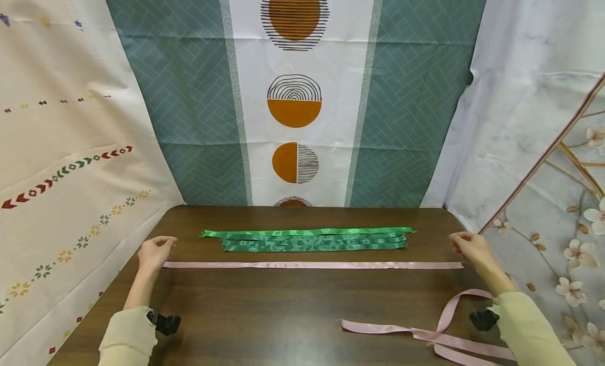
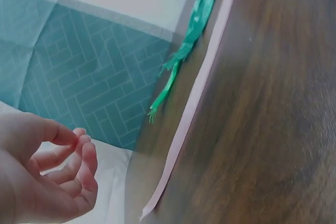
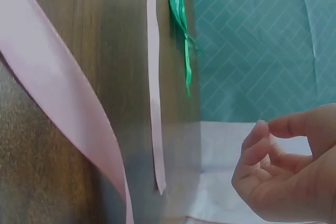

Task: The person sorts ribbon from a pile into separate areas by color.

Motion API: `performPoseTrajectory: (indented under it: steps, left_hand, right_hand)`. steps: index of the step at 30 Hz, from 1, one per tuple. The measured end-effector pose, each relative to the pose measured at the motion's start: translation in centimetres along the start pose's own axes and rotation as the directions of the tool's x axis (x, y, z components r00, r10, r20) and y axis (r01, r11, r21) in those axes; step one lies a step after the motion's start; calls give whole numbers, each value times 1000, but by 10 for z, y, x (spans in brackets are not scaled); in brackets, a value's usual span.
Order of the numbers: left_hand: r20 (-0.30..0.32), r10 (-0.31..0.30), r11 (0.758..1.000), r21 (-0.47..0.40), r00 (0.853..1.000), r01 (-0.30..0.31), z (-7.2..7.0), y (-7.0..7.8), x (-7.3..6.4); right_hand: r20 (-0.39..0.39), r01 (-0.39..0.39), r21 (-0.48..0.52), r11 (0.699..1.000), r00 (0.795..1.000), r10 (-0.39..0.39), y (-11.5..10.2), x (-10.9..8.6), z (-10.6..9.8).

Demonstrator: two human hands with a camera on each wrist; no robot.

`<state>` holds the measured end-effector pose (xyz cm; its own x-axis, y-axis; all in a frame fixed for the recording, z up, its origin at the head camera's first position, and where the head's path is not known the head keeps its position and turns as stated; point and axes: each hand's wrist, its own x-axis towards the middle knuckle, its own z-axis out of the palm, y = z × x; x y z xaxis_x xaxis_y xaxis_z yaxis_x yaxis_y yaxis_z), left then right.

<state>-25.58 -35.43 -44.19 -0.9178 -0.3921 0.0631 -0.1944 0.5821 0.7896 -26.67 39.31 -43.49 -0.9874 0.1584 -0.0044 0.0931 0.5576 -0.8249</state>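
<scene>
A pink ribbon (image 1: 302, 265) lies stretched straight across the brown table, its ends near my two hands. My left hand (image 1: 153, 254) is raised by its left end. In the left wrist view, the fingers (image 2: 86, 156) are curled and the thumb meets the index fingertip, with nothing visible between them. By the right end is my right hand (image 1: 474, 248), held in a similar way; the right wrist view shows its thumb and fingertips (image 3: 257, 132) together without the ribbon. Behind the pink strip, several green ribbons (image 1: 314, 243) lie side by side, the brighter one at the back.
A longer pink ribbon (image 1: 378, 327) lies loosely looped at the table's front right, partly under the right forearm. Patterned cloths (image 1: 189, 93) hang behind and along both sides of the table (image 1: 236, 313). Each wrist carries a black camera (image 1: 164, 323).
</scene>
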Motion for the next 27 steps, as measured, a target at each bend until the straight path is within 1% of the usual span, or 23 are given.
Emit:
performPoseTrajectory:
  steps: [2, 5, 9, 14, 19, 23, 25, 27]
  left_hand:
    - [23, 8, 1000, -16, 1000, -8, 0, 3, -1]
    - [45, 15, 1000, -21, 999, -14, 1, 2, -2]
    - [57, 3, 1000, -18, 998, -2, 4, 0, -2]
    - [74, 7, 999, -45, 997, -4, 5, -2, -2]
    - [112, 34, 998, -56, 993, -28, 7, -5, -4]
    - [127, 60, 997, -55, 990, -54, 7, -5, -7]
    - [130, 69, 997, -52, 989, -62, 8, -3, -8]
    - [130, 75, 997, -43, 989, -70, 8, -1, -10]
  right_hand:
    - [8, 16, -18, 1000, 1000, -16, -3, -2, 1]
    - [29, 31, -45, 999, 999, -30, -5, -4, 1]
    - [37, 35, -49, 998, 999, -33, -5, -5, 2]
    - [15, 53, -61, 997, 999, -52, -4, -5, 6]
    - [2, 77, -82, 994, 997, -77, -2, -3, 10]
    - [-5, 107, -88, 990, 994, -108, -2, -4, 13]
    - [-20, 124, -106, 987, 992, -127, -3, -5, 15]
    - [-39, 148, -150, 978, 987, -155, -5, -7, 16]
